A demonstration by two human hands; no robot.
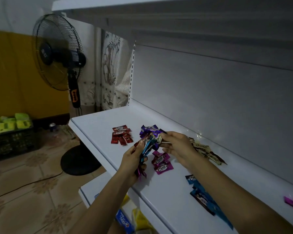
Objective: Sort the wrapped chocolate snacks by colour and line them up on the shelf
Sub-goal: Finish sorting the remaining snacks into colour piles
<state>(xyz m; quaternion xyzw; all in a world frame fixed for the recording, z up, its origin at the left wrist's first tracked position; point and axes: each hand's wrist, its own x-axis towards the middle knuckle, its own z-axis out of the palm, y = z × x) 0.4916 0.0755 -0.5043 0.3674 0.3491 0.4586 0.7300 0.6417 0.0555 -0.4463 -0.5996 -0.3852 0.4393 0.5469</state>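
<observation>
On the shelf (95, 122), red snacks (122, 135), purple snacks (148, 130), magenta snacks (161, 162), cream snacks (205, 151) and blue snacks (203, 195) are grouped by colour but only loosely heaped, not yet lined up. A mixed bundle (146, 147) is gripped in the curled left hand (134, 159), so sorting is judged unfinished. A cream wrapper (158, 139) at its top is pinched by the right hand (178, 144).

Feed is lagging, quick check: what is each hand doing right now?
Left hand: grips a mixed bunch of wrapped snacks.
Right hand: pinches one cream-wrapped snack at the top of that bunch.
</observation>
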